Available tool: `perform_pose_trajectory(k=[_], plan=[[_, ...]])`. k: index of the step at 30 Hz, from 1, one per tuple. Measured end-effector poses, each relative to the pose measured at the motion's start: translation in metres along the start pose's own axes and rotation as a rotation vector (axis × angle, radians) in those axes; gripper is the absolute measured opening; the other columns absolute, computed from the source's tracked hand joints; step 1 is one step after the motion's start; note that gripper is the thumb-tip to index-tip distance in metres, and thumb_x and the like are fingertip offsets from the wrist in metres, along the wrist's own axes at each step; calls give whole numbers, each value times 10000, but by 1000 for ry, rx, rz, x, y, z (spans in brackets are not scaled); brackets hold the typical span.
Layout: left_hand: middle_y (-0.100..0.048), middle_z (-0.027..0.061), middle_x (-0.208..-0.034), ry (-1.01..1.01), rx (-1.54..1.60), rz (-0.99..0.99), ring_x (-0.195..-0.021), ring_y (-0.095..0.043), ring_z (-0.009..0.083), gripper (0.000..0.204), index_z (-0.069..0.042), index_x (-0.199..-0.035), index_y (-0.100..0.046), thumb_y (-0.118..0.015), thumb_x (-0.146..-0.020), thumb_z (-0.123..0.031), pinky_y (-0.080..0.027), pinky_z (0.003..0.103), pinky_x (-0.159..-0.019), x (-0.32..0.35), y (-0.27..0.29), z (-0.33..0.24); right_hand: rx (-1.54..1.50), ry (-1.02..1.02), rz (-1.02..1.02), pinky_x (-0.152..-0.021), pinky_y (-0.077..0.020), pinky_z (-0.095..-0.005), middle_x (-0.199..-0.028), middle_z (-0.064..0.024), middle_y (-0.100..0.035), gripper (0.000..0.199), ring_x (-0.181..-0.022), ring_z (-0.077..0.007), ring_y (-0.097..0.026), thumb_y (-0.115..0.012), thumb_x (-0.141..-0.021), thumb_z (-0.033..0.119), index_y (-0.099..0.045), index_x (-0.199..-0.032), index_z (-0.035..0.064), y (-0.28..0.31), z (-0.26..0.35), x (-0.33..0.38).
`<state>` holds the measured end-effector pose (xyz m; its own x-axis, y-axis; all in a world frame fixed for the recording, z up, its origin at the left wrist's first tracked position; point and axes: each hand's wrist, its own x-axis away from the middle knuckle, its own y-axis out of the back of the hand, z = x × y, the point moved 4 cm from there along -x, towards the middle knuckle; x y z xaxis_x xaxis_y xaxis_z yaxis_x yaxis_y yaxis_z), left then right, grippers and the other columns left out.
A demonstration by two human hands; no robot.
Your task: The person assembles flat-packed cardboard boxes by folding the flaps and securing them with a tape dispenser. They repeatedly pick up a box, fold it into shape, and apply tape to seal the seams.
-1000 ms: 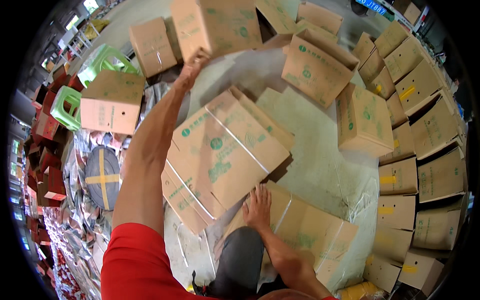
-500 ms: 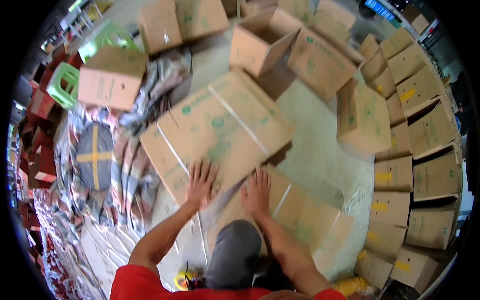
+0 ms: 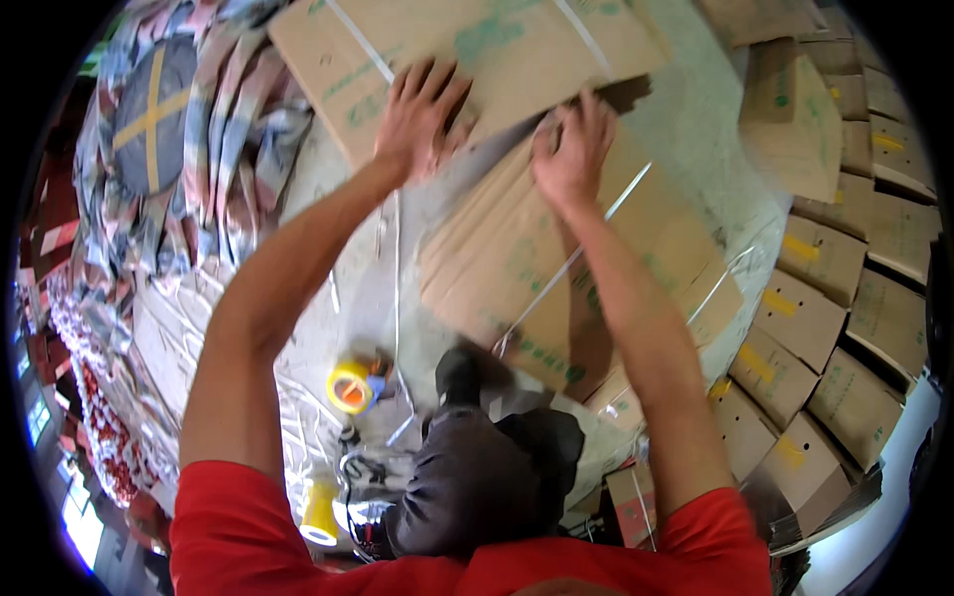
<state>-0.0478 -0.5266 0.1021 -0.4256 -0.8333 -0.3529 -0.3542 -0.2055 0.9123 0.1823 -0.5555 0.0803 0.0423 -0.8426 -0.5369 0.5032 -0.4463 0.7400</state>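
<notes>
My left hand (image 3: 422, 119) lies with spread fingers on the near edge of a strapped bundle of flattened cardboard boxes (image 3: 477, 50). Two white straps cross that bundle. The fingers of my right hand (image 3: 576, 149) are bent over the upper end of a second strapped cardboard bundle (image 3: 507, 248), close to the first bundle's edge; their tips are partly hidden. This second bundle lies nearer to me, at an angle, with white straps around it. A narrow gap on the floor separates the two bundles.
Rows of cardboard boxes (image 3: 800, 318) line the right side. Crumpled striped sheeting (image 3: 238, 129) and a dark round lid with a yellow cross (image 3: 154, 119) lie at left. A yellow tape roll (image 3: 350, 385), a yellow spool (image 3: 320, 514) and loose white straps (image 3: 397, 288) are near my legs.
My view has tilted toward my legs, so both bundles show in different places. My right fingers, earlier stretched out on the nearer bundle, are now bent. My left hand stays on the far bundle.
</notes>
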Motion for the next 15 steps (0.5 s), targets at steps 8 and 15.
perform_pose_trajectory(k=[8,15], plan=[[-409,292,-1603,-2,74,165,-1518,-320,479,690,-35,-1492,-522,-636,-913,-393,-331,569,-1216,17,3,0,-328,-57,79,-1237,-290,-485,-1571,-250,-454,448,-1445,-429,-425,-661,-960,204,-579,-1347,-6,43,-52,19],[-551,266,-1427,180,191,102,-1340,-501,471,579,-54,-1462,-533,-689,-930,-220,-411,515,-1136,352,166,-108,197,-232,304,-1251,-240,-548,-1612,-302,-384,576,-1503,-457,-345,-585,-1018,247,-467,-1478,-78,275,86,294]])
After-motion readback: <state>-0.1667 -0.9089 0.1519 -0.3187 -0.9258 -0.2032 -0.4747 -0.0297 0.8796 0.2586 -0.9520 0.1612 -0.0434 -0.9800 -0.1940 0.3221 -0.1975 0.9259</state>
